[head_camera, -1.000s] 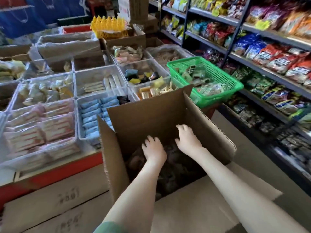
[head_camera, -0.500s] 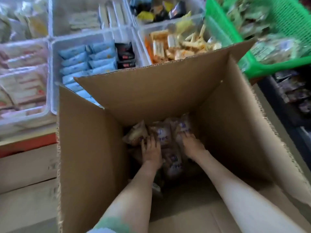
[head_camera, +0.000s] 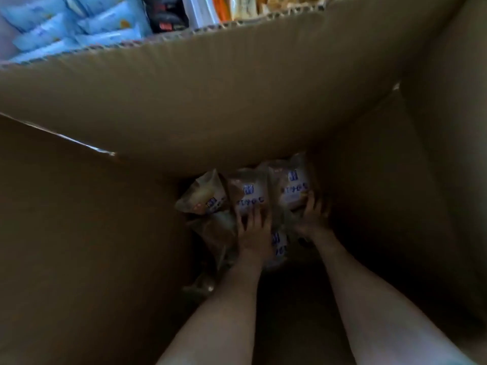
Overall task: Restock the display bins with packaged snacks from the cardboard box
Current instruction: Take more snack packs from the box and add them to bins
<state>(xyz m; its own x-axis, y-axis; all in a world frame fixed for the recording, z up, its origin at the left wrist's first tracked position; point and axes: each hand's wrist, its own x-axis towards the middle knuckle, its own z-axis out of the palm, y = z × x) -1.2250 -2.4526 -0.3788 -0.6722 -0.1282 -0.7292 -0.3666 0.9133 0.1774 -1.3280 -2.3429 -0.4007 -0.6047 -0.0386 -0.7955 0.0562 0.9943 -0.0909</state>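
**Packets in box: handling note**

Snack packets [head_camera: 250, 196] lie heaped at the bottom of the cardboard box [head_camera: 237, 88]. Likely light, slippery film, crushable; pinch a sealed edge. Left hand [head_camera: 254, 230] rests spread-fingered on one. Right hand [head_camera: 312, 217] touches another, grip too blurred to tell.

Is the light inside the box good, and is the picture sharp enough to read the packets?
Head view: the cardboard box is dim and shadowed inside; the left hand, right hand and snack packets are blurred, their print unreadable; the blue packets beyond the rim are brighter.
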